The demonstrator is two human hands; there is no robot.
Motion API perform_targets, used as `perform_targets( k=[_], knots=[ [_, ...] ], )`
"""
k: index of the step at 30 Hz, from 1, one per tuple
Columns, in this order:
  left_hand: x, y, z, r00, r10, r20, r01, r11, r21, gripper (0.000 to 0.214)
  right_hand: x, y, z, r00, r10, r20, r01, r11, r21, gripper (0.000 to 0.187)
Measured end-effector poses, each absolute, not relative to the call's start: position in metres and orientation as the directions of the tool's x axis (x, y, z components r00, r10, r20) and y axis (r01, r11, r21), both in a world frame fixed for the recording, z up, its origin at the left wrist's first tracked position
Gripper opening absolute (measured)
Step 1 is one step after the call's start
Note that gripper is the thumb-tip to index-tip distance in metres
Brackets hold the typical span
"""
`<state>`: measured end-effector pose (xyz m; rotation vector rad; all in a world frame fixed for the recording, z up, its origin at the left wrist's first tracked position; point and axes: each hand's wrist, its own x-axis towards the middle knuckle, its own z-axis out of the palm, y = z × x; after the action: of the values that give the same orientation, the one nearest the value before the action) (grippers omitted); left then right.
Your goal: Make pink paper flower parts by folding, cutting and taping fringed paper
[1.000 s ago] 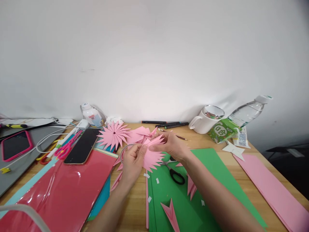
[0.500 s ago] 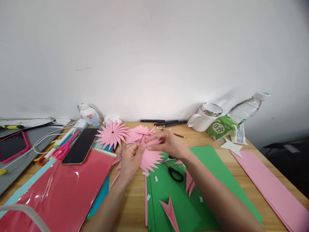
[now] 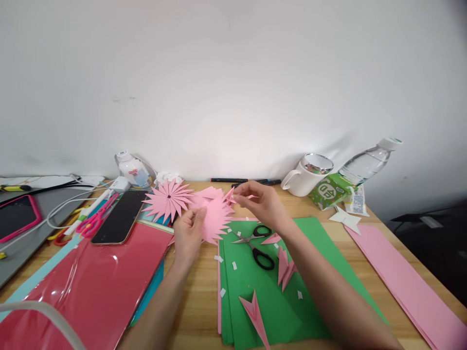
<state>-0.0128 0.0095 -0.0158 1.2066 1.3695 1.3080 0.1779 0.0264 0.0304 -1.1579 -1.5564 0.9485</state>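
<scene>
My left hand is closed on the edge of a pink paper piece with a zigzag rim, held raised over the table. To its right, my right hand has its thumb and fingers pinched together; what is between them is too small to make out. Its fingertips are by a folded pink paper point. A finished-looking pink pleated paper star lies behind my left hand. Black-handled scissors lie partly open on green paper sheets, among white scraps and folded pink pieces.
On the left are a red sheet pack, a black phone, pink scissors and a white bottle. Markers, a white mug, a green box and a water bottle stand or lie along the back.
My right hand has drawn away from my left hand, to the right and slightly up. The pink zigzag paper is tilted differently, and the scissors are now uncovered.
</scene>
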Motion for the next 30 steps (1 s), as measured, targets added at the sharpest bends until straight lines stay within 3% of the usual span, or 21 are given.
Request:
perform_targets(
  k=[2, 4, 9, 20, 28, 30],
  knots=[
    [-0.015, 0.010, -0.017, -0.232, 0.972, 0.047, 0.079, -0.029, 0.996, 0.041, 0.185, 0.021, 0.023, -0.101, 0.971, 0.216, 0.379, 0.238, -0.894, 0.008],
    [-0.015, 0.010, -0.016, -0.267, 0.962, 0.065, 0.089, -0.043, 0.995, 0.040, 0.190, 0.013, 0.010, -0.206, 0.967, 0.148, 0.535, 0.238, -0.811, 0.011],
    [-0.011, 0.007, -0.013, -0.204, 0.974, 0.093, 0.103, -0.073, 0.992, 0.038, 0.187, -0.005, -0.022, -0.201, 0.980, 0.014, 0.783, 0.169, -0.599, 0.018],
    [-0.004, -0.002, 0.004, -0.124, 0.979, 0.164, 0.248, -0.129, 0.960, 0.030, 0.179, -0.006, -0.025, -0.139, 0.985, -0.099, 0.801, 0.053, -0.596, 0.013],
    [-0.001, -0.009, 0.004, -0.192, 0.947, 0.257, 0.251, -0.205, 0.946, 0.024, 0.178, -0.010, -0.030, -0.123, 0.990, -0.065, 0.796, 0.059, -0.602, 0.008],
    [-0.002, -0.010, 0.002, -0.208, 0.932, 0.295, 0.270, -0.236, 0.934, 0.022, 0.179, -0.011, -0.031, -0.093, 0.994, -0.065, 0.789, 0.034, -0.613, 0.014]
  ],
)
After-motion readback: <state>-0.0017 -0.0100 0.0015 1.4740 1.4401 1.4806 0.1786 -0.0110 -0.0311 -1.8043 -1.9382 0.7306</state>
